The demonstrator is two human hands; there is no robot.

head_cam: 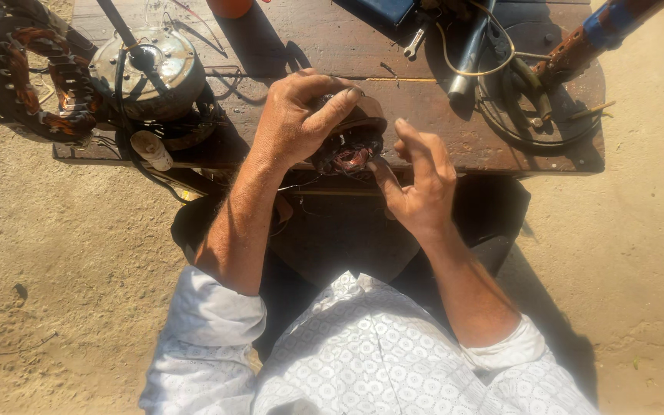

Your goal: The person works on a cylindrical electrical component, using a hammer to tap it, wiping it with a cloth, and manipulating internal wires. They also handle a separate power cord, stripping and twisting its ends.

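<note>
My left hand (297, 115) grips a small dark motor stator (351, 146) with copper windings, holding it from above at the near edge of a low wooden table (332, 46). My right hand (420, 177) is beside it on the right. Its fingers are spread and its thumb touches the stator's lower right side. Thin wires trail from the stator down toward my lap.
On the table's left stand a round metal motor housing (147, 65) with black cables and a larger wound stator ring (28, 77). At the right lie a wrench (416, 42), a metal tube (466, 58), coiled wire (532, 100) and a rusty tool handle (585, 42). Sandy ground surrounds the table.
</note>
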